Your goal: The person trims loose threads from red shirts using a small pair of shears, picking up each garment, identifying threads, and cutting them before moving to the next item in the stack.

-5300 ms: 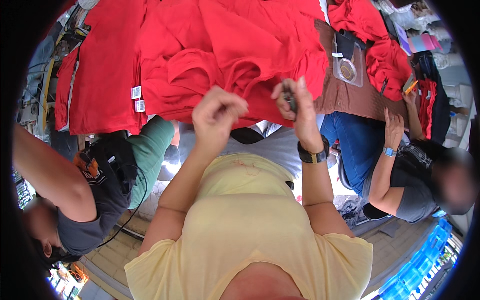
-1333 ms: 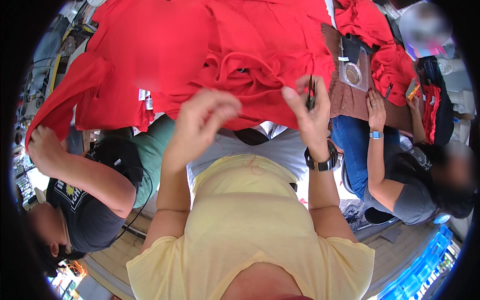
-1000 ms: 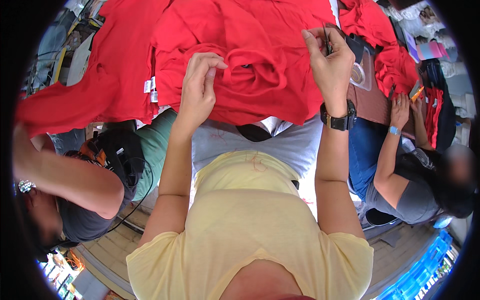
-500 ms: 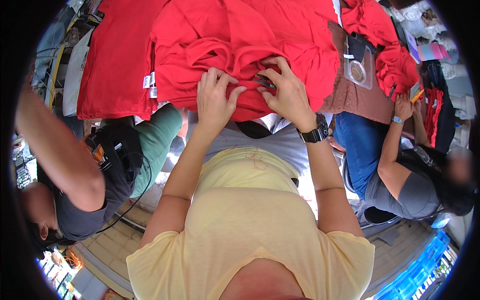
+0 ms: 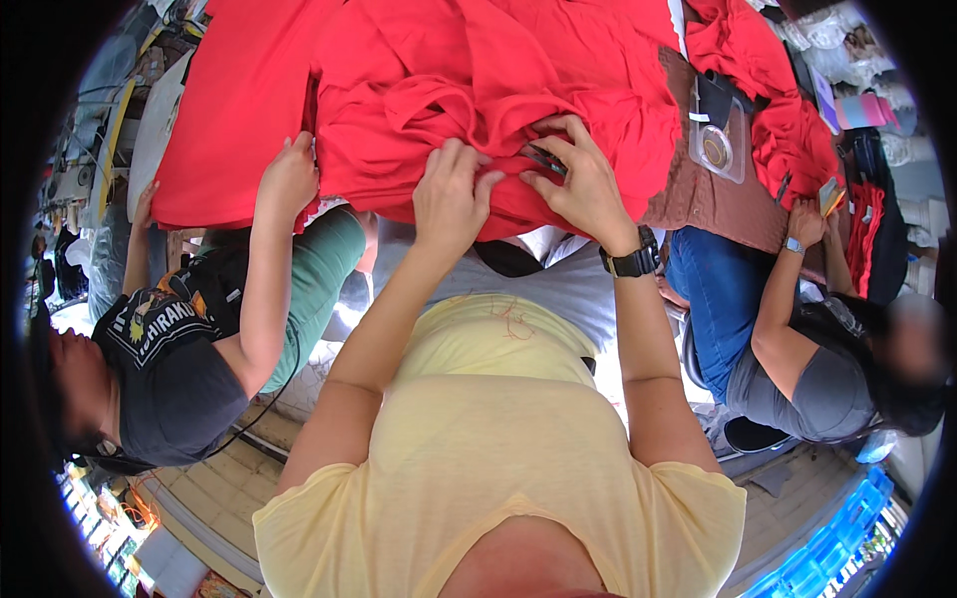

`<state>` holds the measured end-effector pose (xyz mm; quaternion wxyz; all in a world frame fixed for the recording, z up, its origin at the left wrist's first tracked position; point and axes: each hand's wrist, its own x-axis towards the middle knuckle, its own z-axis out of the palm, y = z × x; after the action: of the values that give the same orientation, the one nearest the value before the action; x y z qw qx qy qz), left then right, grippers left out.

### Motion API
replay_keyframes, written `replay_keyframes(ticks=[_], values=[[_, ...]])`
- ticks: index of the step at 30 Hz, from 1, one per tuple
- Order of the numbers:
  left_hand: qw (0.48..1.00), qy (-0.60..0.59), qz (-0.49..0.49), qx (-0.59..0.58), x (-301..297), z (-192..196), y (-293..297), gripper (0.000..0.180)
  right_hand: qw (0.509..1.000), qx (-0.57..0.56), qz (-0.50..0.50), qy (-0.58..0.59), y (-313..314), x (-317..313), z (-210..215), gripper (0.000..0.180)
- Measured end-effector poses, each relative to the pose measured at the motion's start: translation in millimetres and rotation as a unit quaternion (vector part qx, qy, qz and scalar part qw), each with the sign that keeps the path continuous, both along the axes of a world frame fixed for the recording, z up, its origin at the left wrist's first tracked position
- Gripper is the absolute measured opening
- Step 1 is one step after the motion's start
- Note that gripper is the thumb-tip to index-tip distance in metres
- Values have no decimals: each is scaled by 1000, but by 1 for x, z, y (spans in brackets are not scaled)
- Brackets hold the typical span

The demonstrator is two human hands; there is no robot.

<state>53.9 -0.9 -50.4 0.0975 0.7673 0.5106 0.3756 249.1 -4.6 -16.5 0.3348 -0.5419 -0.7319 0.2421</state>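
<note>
Cloth (image 5: 498, 70), red and rumpled, lies over the surface (image 5: 680, 194) in front of the person, near a clear plastic tray (image 5: 736, 167) on the right. Left hand (image 5: 454, 197) rests on the folds, fingers bent; from here I cannot tell whether it pinches fabric. Right hand (image 5: 580, 187), just apart from the left, grips small dark snips (image 5: 546, 159) at the cloth.

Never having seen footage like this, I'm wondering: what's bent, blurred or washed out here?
In the head view, the floor curves toward the rim; the left co-worker's head and right co-worker's head are smudged; glare whitens the gap beside the yellow shirt; the right hand looks fairly sharp, though it partly hides a small dark tool.
</note>
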Motion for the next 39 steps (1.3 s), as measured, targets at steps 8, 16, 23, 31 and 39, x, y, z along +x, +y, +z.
replay_keyframes(ticks=[8, 16, 23, 31, 39], values=[[687, -159, -501, -501, -52, 62, -30, 8, 973, -40, -104, 203, -13, 27, 33, 20], [993, -15, -113, -7, -30, 63, 24, 24, 973, 27, -187, 132, -7, 22, 22, 56], [984, -164, -9, -74, -22, 48, 52, 27, 968, 5, -219, 118, 5, 27, 11, 21], [1000, -17, 13, 22, -4, 5, -6, 28, 970, -47, -203, 123, 10, 29, 5, 21], [918, -129, -258, -273, -13, 2, -33, 17, 964, -65, -193, 170, 8, 37, -2, 24]])
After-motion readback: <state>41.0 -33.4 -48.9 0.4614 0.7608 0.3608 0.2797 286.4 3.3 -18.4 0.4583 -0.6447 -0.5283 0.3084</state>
